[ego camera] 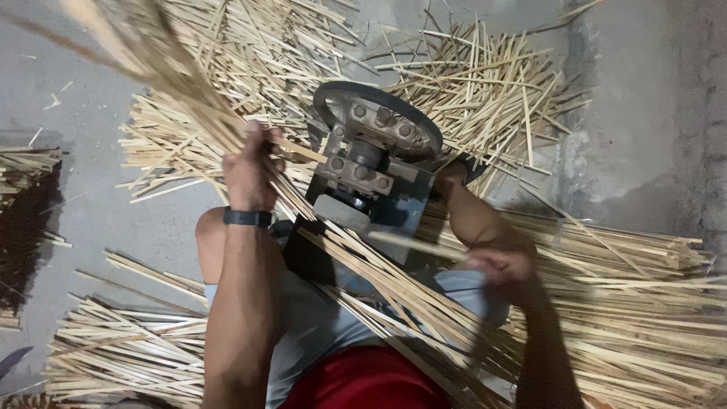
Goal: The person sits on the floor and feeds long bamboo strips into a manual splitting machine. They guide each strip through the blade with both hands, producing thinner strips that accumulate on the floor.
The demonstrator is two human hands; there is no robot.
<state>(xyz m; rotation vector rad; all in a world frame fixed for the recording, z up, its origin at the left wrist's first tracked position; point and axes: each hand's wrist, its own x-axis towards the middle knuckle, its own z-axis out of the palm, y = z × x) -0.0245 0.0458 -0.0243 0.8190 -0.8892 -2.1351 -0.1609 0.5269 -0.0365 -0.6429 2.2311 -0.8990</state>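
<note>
My left hand [248, 168], with a dark band on its wrist, is closed around a thick bundle of thin bamboo strips [182, 91] that runs from the upper left down across my lap. My right hand [503, 265] pinches a single bamboo strip [416, 246] that points toward a small grey metal machine [375, 163] with a round bolted wheel, which stands between my knees. The lower end of the bundle lies over my legs.
Loose cut strips lie heaped behind the machine [454, 83] on the concrete floor. A long stack of strips [636, 280] lies to my right, and another pile [121, 348] to my lower left. A darker bundle [23, 197] is at the left edge.
</note>
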